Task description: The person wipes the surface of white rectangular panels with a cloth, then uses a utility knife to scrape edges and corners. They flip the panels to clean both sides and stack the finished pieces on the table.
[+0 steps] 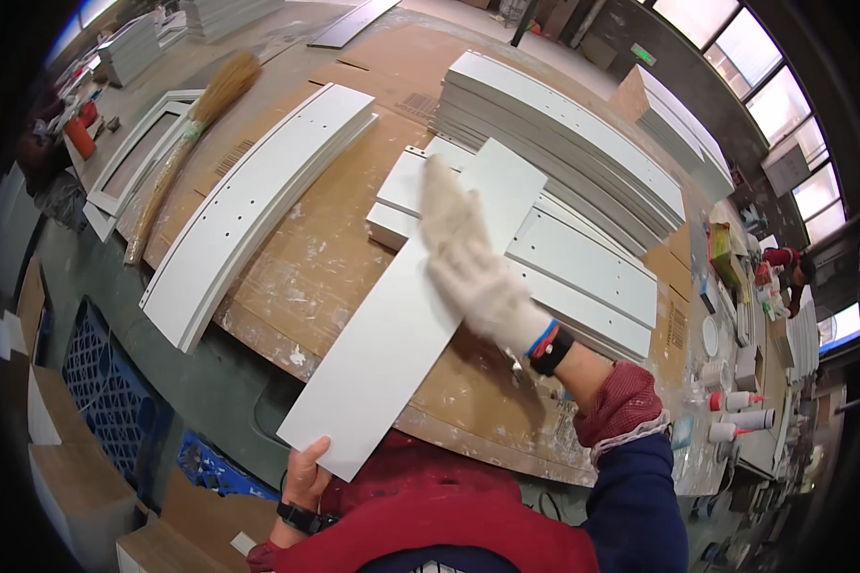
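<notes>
A long white panel point(401, 325) lies slantwise across other boards, its near end reaching out past the table edge toward me. My bare left hand point(306, 475) grips the corner of that near end, the thumb showing on top. In a pale work glove, my right hand point(463, 253) rests flat on the panel's upper part with the fingers stretched out together. Under the panel are white drilled boards point(583, 263), with small dark holes in their faces. Part of them is hidden by the panel and my right arm.
Left of the panel lies a short stack of white drilled boards point(258, 201); a taller stack point(564, 143) stands at the back. A straw broom point(196, 129) lies by a white frame point(143, 153). Glue bottles point(736, 401) are at right. Blue plastic crates point(115, 392) sit below, left.
</notes>
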{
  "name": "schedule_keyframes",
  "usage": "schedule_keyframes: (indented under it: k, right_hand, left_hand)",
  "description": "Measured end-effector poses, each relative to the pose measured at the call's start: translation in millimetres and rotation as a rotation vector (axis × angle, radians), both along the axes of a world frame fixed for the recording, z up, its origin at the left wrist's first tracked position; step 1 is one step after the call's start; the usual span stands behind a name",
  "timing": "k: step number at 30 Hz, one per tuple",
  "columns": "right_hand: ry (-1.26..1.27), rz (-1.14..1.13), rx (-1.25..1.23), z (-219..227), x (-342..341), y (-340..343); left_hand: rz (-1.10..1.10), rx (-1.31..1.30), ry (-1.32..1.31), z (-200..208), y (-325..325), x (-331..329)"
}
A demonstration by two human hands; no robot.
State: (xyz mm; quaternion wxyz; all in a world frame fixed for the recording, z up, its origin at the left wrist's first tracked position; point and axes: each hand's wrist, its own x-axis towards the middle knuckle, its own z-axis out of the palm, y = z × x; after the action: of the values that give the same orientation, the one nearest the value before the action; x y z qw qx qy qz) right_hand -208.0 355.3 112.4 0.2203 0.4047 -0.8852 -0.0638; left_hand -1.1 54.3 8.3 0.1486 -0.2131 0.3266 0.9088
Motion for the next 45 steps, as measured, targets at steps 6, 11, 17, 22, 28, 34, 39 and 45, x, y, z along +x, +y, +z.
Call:
schedule_keyframes:
  k: [6,11,17,22,28,34,39,45]
  right_hand:
    - [-0.690,0.282,-0.108,-2,31,-51]
    - [-0.636,0.000,-0.178,6,-3,-34]
    - [-0.228,-0.524,-0.157,6,-119,76]
    - [-0.128,-0.759,-0.193,8,-128,85]
    - [-0.209,-0.374,-0.179,4,-75,44]
    - [-0.109,-0.695,-0.290,2,-122,97]
    - [-0.316,-0.386,-0.352,-7,-76,64]
    - [-0.182,-0.709,-0.290,7,-138,95]
  left_hand:
    - [0.004,0.051,-0.028,-4,1,1]
    - [0.036,-0.023,-0.125,-7,-2,8]
    - [0.058,-0.018,-0.149,10,3,1]
    - [0.020,-0.048,-0.172,6,2,-3]
    - [0.016,0.041,-0.197,4,0,2]
    - [0.026,0.076,-0.188,18,5,-8]
    - [0.039,0.018,-0.183,9,2,0]
    - [-0.011,-0.056,-0.146,21,-1,-5]
